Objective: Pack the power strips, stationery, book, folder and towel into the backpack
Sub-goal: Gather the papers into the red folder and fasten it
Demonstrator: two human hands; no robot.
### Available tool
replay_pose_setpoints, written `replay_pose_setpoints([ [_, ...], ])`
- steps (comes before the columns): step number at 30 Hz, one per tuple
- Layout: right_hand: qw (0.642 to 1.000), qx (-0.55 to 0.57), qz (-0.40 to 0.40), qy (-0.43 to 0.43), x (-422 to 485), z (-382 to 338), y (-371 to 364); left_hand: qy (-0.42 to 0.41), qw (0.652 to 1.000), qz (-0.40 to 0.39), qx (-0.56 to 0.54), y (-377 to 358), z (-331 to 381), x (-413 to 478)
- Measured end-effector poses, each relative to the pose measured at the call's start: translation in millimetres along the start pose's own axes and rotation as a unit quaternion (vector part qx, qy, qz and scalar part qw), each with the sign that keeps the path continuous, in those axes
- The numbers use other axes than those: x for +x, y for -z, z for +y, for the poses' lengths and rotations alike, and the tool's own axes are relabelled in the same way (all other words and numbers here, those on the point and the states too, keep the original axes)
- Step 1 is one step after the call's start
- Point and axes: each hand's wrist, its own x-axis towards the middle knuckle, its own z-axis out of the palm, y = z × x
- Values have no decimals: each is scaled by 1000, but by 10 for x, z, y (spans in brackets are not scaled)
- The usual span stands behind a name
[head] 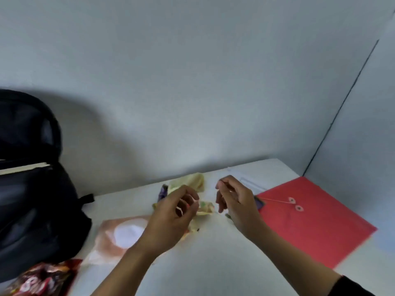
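Stationery looks to me like the step in hand: gathering loose small pieces before they go into the backpack [32,199]. It stands at the left of the table [213,263], its top unzipped and a pale flat edge [25,167] showing in the opening. My left hand [177,212] hovers above the table with fingers curled round small pieces, white and orange bits showing between them; blur keeps me from naming them. My right hand [233,197], just beside it, pinches a thin piece between thumb and forefinger. Behind both lies the yellow towel [192,180], crumpled, and the red folder [310,221] lies flat to the right, string clasp up. To do this well I would pass the thin piece into the left hand's bundle and close that hand fully so nothing drops. Then I would carry it low across to the opening, with the right hand free to hold the mouth wide.
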Motion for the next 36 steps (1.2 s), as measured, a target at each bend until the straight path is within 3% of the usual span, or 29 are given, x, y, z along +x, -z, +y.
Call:
replay_pose_setpoints([
  [4,988,-149,2,-29,156,566,949,10,998,-31,48,-820,84,351],
  [9,928,-356,-88,-66,324,1091,1751,-4,984,-107,144,-1544,-3,764],
  [18,837,-464,-283,-64,479,1373,2322,22,948,-203,243,-1943,-90,849],
  [25,878,-399,-264,-29,653,1509,2409,61,906,-228,351,-1793,20,762],
  [31,889,-366,-259,97,673,1570,2300,131,868,-203,435,-2043,50,941],
  [33,892,-358,-245,129,684,1545,2206,165,879,-203,398,-2059,81,990],
  [36,891,-371,-203,164,756,1379,2082,189,941,-148,238,-1944,131,1056],
])
